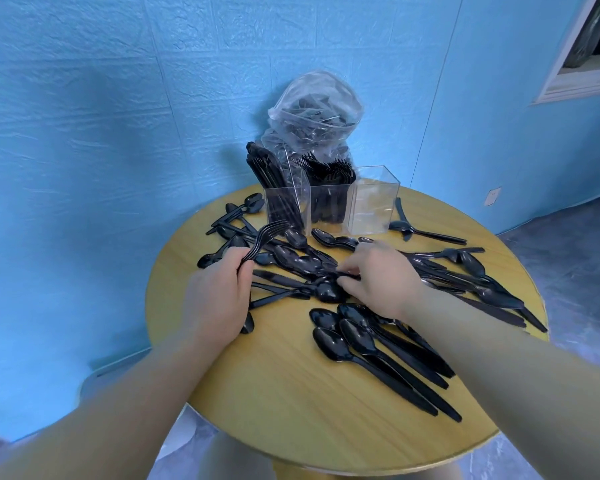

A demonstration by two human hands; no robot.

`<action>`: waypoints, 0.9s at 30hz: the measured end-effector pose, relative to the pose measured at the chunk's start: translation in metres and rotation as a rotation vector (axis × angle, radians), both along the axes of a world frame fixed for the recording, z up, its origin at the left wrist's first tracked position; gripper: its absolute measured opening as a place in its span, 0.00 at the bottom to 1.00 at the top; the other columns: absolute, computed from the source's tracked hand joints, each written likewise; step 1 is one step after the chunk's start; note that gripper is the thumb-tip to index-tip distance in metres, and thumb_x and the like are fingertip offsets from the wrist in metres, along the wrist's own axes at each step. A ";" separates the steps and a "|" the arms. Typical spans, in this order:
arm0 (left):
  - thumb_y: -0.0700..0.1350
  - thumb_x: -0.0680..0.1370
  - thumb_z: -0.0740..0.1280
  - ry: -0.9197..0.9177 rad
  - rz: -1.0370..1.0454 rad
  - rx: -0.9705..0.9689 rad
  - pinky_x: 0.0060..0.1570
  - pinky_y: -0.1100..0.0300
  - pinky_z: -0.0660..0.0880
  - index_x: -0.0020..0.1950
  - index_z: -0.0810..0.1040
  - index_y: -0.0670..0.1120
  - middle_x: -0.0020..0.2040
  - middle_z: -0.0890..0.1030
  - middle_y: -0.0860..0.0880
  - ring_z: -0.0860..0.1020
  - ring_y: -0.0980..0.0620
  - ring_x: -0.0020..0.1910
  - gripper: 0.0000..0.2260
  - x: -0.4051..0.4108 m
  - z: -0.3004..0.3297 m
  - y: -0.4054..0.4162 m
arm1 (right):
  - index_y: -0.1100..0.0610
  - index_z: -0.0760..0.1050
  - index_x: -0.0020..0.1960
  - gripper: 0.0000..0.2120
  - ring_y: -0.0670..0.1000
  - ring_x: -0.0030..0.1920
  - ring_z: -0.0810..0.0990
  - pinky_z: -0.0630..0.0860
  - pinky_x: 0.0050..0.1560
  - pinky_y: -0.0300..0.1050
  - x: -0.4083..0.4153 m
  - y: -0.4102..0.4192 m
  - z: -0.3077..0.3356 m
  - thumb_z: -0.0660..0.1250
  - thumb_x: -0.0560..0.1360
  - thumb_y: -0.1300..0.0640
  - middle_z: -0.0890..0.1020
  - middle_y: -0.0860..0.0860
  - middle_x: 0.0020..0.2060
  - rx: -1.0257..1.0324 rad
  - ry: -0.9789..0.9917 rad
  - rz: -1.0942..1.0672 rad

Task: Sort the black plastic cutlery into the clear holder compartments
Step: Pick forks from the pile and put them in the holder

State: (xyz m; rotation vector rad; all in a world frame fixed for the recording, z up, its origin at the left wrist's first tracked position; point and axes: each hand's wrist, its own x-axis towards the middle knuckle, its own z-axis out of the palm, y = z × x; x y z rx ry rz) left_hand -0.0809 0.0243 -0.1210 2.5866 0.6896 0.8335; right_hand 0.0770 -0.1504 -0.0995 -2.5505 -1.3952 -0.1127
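While the left hand (219, 289) holds its grip clamped on a bundle of forks (264, 233), tines pointing up and away toward the clear holder (329, 199), the right hand (378, 275) pinches at a piece in the cutlery pile (312, 268) just left of its fingertips. That piece seems to lie crosswise, long axis left to right. Forks already fill the holder's middle compartment, straight beyond the left grip on the desk (291, 393).
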 end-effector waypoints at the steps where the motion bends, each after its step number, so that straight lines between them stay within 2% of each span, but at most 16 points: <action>1: 0.48 0.82 0.55 -0.002 0.012 -0.010 0.31 0.55 0.70 0.60 0.74 0.47 0.30 0.74 0.54 0.74 0.53 0.29 0.12 0.000 0.000 0.000 | 0.47 0.80 0.57 0.12 0.52 0.50 0.69 0.69 0.51 0.45 -0.002 0.001 0.000 0.62 0.78 0.47 0.75 0.50 0.45 -0.001 0.006 0.049; 4: 0.48 0.82 0.55 -0.002 0.026 -0.029 0.31 0.58 0.69 0.61 0.74 0.47 0.30 0.74 0.54 0.74 0.53 0.30 0.12 0.000 -0.001 -0.001 | 0.45 0.78 0.59 0.15 0.50 0.49 0.66 0.62 0.47 0.41 -0.007 0.002 0.000 0.62 0.77 0.42 0.75 0.48 0.46 -0.018 0.039 0.127; 6: 0.48 0.82 0.55 -0.003 0.027 -0.037 0.31 0.59 0.68 0.61 0.74 0.47 0.30 0.74 0.54 0.73 0.54 0.30 0.12 0.000 -0.001 -0.001 | 0.46 0.77 0.62 0.18 0.50 0.52 0.67 0.64 0.49 0.42 -0.006 0.000 0.001 0.61 0.76 0.41 0.76 0.48 0.48 0.024 0.075 0.114; 9: 0.48 0.82 0.55 0.007 0.026 -0.032 0.31 0.59 0.69 0.61 0.74 0.47 0.31 0.75 0.54 0.74 0.54 0.30 0.13 0.000 -0.001 -0.001 | 0.50 0.78 0.60 0.15 0.52 0.55 0.70 0.68 0.54 0.44 0.001 -0.008 0.004 0.63 0.77 0.47 0.78 0.50 0.51 0.152 0.063 0.025; 12: 0.48 0.82 0.55 0.039 0.001 0.006 0.29 0.59 0.67 0.61 0.74 0.47 0.30 0.74 0.55 0.73 0.55 0.29 0.12 0.001 0.001 -0.002 | 0.52 0.80 0.58 0.13 0.52 0.54 0.69 0.65 0.51 0.41 0.009 -0.021 0.007 0.62 0.77 0.54 0.79 0.51 0.52 0.187 -0.001 -0.075; 16: 0.48 0.82 0.55 0.064 -0.046 0.076 0.29 0.56 0.68 0.57 0.74 0.46 0.28 0.73 0.52 0.73 0.51 0.26 0.11 0.006 0.008 -0.002 | 0.49 0.78 0.61 0.16 0.55 0.62 0.66 0.68 0.61 0.50 0.013 -0.042 0.008 0.57 0.79 0.50 0.77 0.50 0.59 -0.027 -0.046 -0.214; 19: 0.50 0.82 0.53 0.088 -0.051 0.110 0.29 0.54 0.70 0.57 0.73 0.47 0.28 0.73 0.52 0.73 0.49 0.27 0.13 0.013 0.016 -0.006 | 0.44 0.69 0.69 0.20 0.55 0.69 0.59 0.63 0.65 0.57 0.007 -0.050 0.007 0.49 0.80 0.47 0.70 0.47 0.68 -0.187 0.033 -0.210; 21: 0.49 0.82 0.52 0.099 -0.066 0.135 0.31 0.54 0.70 0.60 0.73 0.47 0.28 0.72 0.52 0.73 0.49 0.28 0.14 0.018 0.020 -0.013 | 0.43 0.60 0.74 0.22 0.54 0.71 0.56 0.58 0.67 0.59 0.003 -0.054 0.006 0.47 0.81 0.47 0.65 0.46 0.72 -0.186 0.079 -0.170; 23: 0.48 0.83 0.53 0.108 -0.079 0.157 0.34 0.55 0.66 0.63 0.72 0.47 0.27 0.71 0.53 0.72 0.50 0.28 0.14 0.023 0.024 -0.021 | 0.44 0.56 0.76 0.23 0.53 0.73 0.53 0.55 0.70 0.59 0.001 -0.060 0.007 0.47 0.81 0.47 0.62 0.46 0.74 -0.143 0.084 -0.161; 27: 0.49 0.82 0.53 0.107 -0.115 0.172 0.31 0.55 0.68 0.62 0.71 0.47 0.28 0.73 0.52 0.74 0.48 0.28 0.12 0.033 0.030 -0.036 | 0.49 0.59 0.75 0.24 0.52 0.76 0.48 0.48 0.74 0.58 0.005 -0.087 0.009 0.45 0.81 0.46 0.58 0.48 0.75 -0.195 -0.019 -0.279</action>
